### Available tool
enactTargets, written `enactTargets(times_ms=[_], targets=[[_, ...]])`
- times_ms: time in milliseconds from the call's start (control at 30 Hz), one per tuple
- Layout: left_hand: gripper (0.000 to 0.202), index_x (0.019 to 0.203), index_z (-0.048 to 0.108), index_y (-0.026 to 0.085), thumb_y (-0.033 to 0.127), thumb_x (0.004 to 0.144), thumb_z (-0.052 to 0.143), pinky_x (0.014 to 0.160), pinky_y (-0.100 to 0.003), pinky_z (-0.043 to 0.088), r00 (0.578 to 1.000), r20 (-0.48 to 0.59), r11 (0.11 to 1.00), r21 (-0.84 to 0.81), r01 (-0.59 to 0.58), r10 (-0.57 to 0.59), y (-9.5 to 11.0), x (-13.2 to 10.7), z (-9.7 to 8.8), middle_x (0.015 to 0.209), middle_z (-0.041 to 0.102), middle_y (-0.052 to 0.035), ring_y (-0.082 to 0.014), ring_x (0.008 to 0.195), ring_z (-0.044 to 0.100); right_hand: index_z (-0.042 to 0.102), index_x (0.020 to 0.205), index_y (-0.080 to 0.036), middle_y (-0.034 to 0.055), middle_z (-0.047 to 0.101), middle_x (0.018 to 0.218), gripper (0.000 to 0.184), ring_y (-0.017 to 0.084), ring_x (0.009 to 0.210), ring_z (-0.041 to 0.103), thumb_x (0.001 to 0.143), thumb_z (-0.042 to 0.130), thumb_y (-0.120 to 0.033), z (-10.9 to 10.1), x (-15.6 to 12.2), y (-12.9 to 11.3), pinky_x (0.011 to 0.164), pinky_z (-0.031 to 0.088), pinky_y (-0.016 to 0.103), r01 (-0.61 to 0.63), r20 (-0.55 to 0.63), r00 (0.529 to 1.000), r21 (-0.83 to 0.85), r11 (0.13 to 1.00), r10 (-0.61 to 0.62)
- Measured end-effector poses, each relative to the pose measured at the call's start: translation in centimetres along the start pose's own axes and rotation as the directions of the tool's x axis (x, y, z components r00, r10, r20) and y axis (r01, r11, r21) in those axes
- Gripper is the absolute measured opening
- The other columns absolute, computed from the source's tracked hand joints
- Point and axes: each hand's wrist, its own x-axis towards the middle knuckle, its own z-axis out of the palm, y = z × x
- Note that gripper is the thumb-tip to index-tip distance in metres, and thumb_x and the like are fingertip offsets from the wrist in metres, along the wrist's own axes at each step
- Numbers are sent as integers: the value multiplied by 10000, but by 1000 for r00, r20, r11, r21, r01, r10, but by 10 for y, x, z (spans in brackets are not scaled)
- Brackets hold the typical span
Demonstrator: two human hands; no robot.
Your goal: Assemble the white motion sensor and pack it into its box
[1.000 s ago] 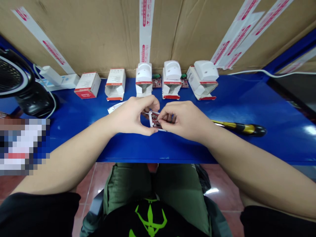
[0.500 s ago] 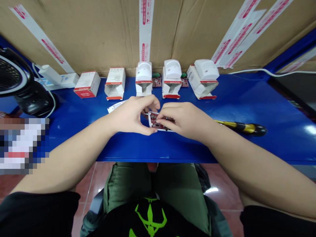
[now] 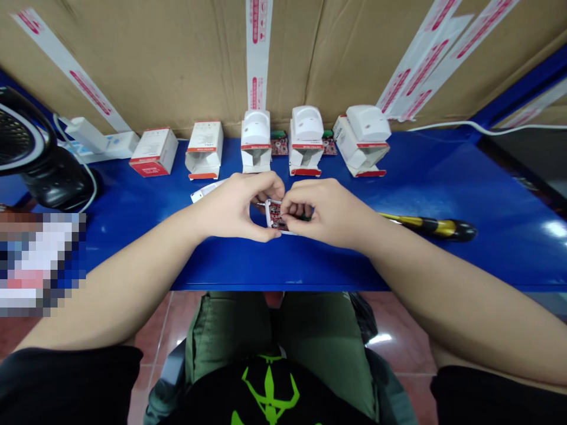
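Note:
A small white plastic detector housing (image 3: 267, 213) with a red circuit board (image 3: 275, 217) inside it is at the front middle of the blue table. My left hand (image 3: 234, 206) grips the housing at its left end, thumb on the near side and fingers at the far side. Over the board's right part, my right hand (image 3: 330, 209) has thumb and fingertips pinched together at the board; whatever lies between them is too small to make out. A white curved plastic part (image 3: 204, 192) lies partly hidden behind my left hand.
Behind my hands stand small white-and-red boxes (image 3: 154, 152), several with open front flaps. White detectors (image 3: 306, 123) rest on three of them, with red boards (image 3: 279, 144) between. A yellow-and-black screwdriver (image 3: 427, 226) lies right; a black fan (image 3: 48, 159) and power strip (image 3: 119, 144) stand left.
My right hand's fingers have curled and shifted slightly over the board, and more of the board's middle shows. My left hand keeps its grip. The whole view has moved a little.

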Motion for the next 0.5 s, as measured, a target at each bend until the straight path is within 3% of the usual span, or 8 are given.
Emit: enactTargets(times_ms=[300, 500], targets=[[414, 1044, 630, 229, 388, 776, 901, 792, -341, 638, 1000, 6, 1000, -14, -6, 7, -1, 1, 2, 959, 779, -24, -210, 850, 749, 578, 714, -222, -1, 618, 765, 180, 154, 717, 570, 858, 685, -206, 4, 1, -2, 701, 415, 310, -34, -3, 999, 7, 999, 34], [412, 1030, 621, 227, 387, 778, 905, 776, -335, 630, 1000, 5, 1000, -15, -15, 15, -1, 1, 2, 928, 765, -13, -202, 823, 738, 569, 728, -224, 2, 609, 770, 191, 152, 714, 542, 883, 679, -219, 4, 0, -1, 697, 392, 313, -30, 22, 999, -34, 999, 31]])
